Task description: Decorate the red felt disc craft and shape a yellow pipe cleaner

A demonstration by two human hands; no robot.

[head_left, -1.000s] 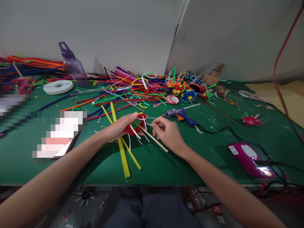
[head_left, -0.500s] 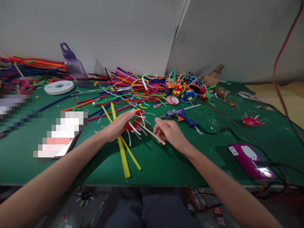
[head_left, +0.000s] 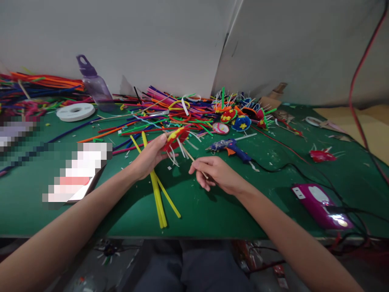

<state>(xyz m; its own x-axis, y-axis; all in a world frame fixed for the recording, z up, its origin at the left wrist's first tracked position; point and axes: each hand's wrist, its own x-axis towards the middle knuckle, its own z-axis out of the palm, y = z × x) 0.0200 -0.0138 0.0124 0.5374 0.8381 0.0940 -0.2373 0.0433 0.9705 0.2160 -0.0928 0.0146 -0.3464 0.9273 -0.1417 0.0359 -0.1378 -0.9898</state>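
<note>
Between the fingers of my left hand point(head_left: 148, 158) is the edge of a red round craft piece point(head_left: 175, 142) with yellow trim on top and white strips hanging beneath. A thin wooden stick point(head_left: 190, 155) slants down from its underside. My right hand point(head_left: 214, 174) pinches the lower part of that stick between thumb and fingers. Under my left hand, several yellow pipe cleaners point(head_left: 158, 198) lie crossed on the green table point(head_left: 194, 219). Beyond my right hand rests a blue hot glue gun point(head_left: 232, 149) with an orange trigger.
Colourful pipe cleaners point(head_left: 161, 101) and scissors point(head_left: 165, 112) lie along the back. Finished-looking flowered pieces point(head_left: 241, 123) sit back right. A purple bottle point(head_left: 97, 91), white ribbon roll point(head_left: 75, 111) and blurred phone point(head_left: 79, 174) are left; a magenta power box point(head_left: 320, 205) with cables is right.
The red piece has tilted and risen slightly, its yellow top now showing. My right hand has moved a little left and closed on the stick.
</note>
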